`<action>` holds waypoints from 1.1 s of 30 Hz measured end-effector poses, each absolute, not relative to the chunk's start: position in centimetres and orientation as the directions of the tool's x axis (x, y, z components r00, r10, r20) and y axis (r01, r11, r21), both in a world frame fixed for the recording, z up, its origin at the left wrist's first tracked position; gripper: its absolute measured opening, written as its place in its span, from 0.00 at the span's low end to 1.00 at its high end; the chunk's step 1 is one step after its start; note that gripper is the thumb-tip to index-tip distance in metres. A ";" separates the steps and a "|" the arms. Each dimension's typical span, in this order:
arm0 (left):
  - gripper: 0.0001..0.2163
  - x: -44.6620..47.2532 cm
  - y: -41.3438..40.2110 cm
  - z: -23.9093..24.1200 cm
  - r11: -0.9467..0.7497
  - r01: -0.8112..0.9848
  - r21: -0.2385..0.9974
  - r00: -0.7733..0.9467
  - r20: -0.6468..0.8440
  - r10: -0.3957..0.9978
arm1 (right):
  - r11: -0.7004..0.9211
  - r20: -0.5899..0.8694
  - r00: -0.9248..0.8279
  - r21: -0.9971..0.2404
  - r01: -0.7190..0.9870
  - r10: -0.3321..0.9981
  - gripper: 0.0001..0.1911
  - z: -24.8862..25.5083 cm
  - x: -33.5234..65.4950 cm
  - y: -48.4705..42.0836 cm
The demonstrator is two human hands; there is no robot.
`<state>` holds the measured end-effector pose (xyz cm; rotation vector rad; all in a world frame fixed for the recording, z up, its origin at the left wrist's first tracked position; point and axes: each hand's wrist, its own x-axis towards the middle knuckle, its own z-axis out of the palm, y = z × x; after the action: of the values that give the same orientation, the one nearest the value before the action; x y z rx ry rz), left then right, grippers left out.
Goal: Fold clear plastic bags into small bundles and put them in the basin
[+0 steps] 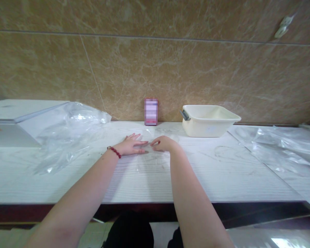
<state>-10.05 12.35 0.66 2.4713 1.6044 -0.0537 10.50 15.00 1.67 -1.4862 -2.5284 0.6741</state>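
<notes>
A thin clear plastic bag point(155, 162) lies flat on the white wood-grain table, its edges hard to make out. My left hand point(131, 145), with a dark red bead bracelet point(115, 152) at the wrist, rests on its left part with fingers spread. Just to the right, my right hand point(164, 143) is bent down at the wrist. Its thumb and forefinger come close together on the plastic, near my left fingertips. Beyond both hands, a small pink-edged box or card point(151, 112), its face blurred, stands upright against the wall.
A cream plastic tub point(209, 127) with a grey handle clip stands at the back right. Crumpled clear plastic point(74, 127) lies at left beside a white box point(7, 134). More clear plastic point(286, 148) covers the right end. A brown tiled wall point(155, 69) bounds the table point(222, 179).
</notes>
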 end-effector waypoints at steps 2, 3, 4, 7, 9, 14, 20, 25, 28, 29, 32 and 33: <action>0.30 -10.1 12.5 0.4 -0.392 0.910 0.131 0.410 -0.168 0.896 | 0.409 -0.154 -0.509 -0.422 0.809 0.847 0.19 1.6 10.6 15.1; 0.31 -10.1 12.5 0.2 -0.388 0.913 0.125 0.406 -0.183 0.895 | 0.403 -0.166 -0.503 -0.415 0.816 0.848 0.21 1.5 10.7 15.2; 0.31 -10.2 12.6 0.1 -0.383 0.916 0.120 0.400 -0.196 0.895 | 0.396 -0.173 -0.497 -0.412 0.821 0.851 0.22 1.5 10.9 15.3; 0.33 -10.4 12.8 0.0 -0.371 0.921 0.115 0.388 -0.214 0.897 | 0.383 -0.180 -0.491 -0.424 0.821 0.852 0.23 1.3 11.5 15.6; 0.34 -10.5 12.8 0.0 -0.376 0.919 0.119 0.394 -0.213 0.894 | 0.371 -0.181 -0.484 -0.438 0.819 0.856 0.23 1.1 12.0 15.7; 0.36 -10.7 12.6 0.3 -0.394 0.911 0.120 0.412 -0.218 0.885 | 0.320 -0.166 -0.427 -0.441 0.839 0.889 0.21 0.7 13.0 15.9; 0.40 -11.0 12.3 0.5 -0.409 0.905 0.115 0.425 -0.242 0.872 | 0.306 -0.148 -0.413 -0.463 0.832 0.899 0.20 0.7 13.3 15.8; 0.43 -11.1 11.9 0.7 -0.417 0.902 0.113 0.432 -0.255 0.865 | 0.292 -0.170 -0.410 -0.470 0.833 0.896 0.21 1.1 13.0 15.4; 0.43 -11.0 11.9 0.9 -0.427 0.895 0.129 0.446 -0.229 0.865 | 0.266 -0.113 -0.371 -0.513 0.816 0.922 0.18 1.3 13.5 15.6; 0.42 -11.0 12.0 1.0 -0.429 0.893 0.136 0.449 -0.209 0.869 | 0.221 -0.072 -0.304 -0.534 0.816 0.950 0.16 1.3 13.9 15.8; 0.36 -10.8 12.4 0.9 -0.415 0.898 0.147 0.433 -0.128 0.892 | -0.015 0.048 0.051 -0.564 0.826 0.998 0.16 1.2 16.0 16.7; 0.35 -10.7 12.6 0.9 -0.409 0.901 0.147 0.424 -0.097 0.900 | -0.089 0.076 0.156 -0.551 0.830 0.985 0.16 1.2 16.9 17.0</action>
<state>-10.65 12.57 0.91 2.4978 1.5965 -0.0032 16.86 17.04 1.15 -1.9688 -1.7209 0.4363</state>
